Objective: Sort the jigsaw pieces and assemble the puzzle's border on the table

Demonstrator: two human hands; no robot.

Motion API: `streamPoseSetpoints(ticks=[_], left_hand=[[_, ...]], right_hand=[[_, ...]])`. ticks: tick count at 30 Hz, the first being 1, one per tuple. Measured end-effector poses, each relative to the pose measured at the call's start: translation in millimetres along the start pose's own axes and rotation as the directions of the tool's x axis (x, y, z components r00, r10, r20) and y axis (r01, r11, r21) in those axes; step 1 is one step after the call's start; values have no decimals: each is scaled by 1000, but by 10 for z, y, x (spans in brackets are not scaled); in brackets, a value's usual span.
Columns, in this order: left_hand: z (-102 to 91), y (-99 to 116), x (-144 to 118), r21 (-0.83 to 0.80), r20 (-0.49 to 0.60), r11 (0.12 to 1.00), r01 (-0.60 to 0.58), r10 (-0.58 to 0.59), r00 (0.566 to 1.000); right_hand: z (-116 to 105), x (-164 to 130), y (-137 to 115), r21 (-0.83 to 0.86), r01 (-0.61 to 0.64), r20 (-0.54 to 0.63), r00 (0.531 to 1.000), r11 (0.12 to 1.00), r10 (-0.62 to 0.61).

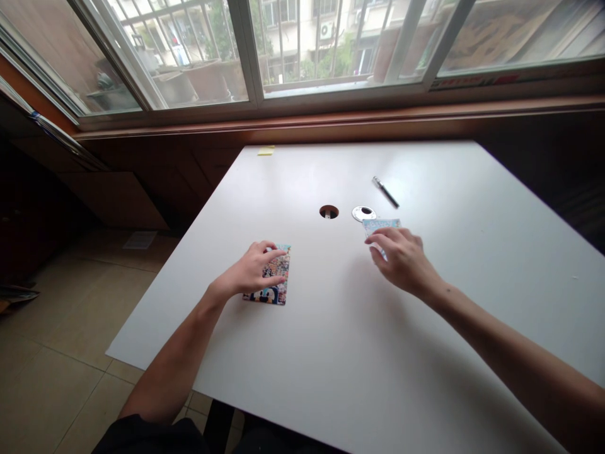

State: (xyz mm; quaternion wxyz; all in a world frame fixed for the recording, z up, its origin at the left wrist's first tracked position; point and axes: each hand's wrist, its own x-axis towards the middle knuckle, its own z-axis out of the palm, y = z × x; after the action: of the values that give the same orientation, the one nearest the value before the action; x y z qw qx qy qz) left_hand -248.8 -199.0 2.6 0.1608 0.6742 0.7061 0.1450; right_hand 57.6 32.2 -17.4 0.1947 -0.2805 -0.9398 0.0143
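Two bare hands on white rectangular tabletop [331,353]. Left hand [253,272] curled loosely, fingertips resting on colourful cartoon-printed flat card [276,284] lying flat. Right hand [401,255] covers pale blue printed card [382,224], fingers bent over it; true grasp unclear. Round cable hole [329,212], silver round cap [363,214], black pen [386,192] beyond.

Smooth white laminate table [331,353], faint sheen under window light. Glossy printed cards [278,287] and [382,225], seemingly coated paper or plastic. Shiny metallic disc [363,214]; dark glossy pen [386,192]; matt yellow paper note [265,151].
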Motion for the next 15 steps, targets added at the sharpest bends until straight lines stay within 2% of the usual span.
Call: streamPoseSetpoints(ticks=[2, 5, 9, 12, 15], left_hand=[[2, 52, -5, -8, -8, 999, -32, 32, 999], [2, 42, -4, 98, -36, 995, -9, 12, 999], [49, 7, 29, 153, 9, 988, 5, -6, 1000], [105, 26, 68, 181, 12, 983, 44, -47, 999], [139, 48, 91, 188, 17, 981, 54, -58, 998]], right_hand=[[-14, -14, -263, 135, 66, 71, 995, 989, -76], [16, -14, -692, 303, 98, 156, 976, 948, -151], [151, 93, -1165, 323, 155, 196, 954, 934, -226], [270, 236, -1342, 278, 150, 262, 938, 949, -225], [347, 355, -1383, 332, 100, 325, 921, 938, -213]])
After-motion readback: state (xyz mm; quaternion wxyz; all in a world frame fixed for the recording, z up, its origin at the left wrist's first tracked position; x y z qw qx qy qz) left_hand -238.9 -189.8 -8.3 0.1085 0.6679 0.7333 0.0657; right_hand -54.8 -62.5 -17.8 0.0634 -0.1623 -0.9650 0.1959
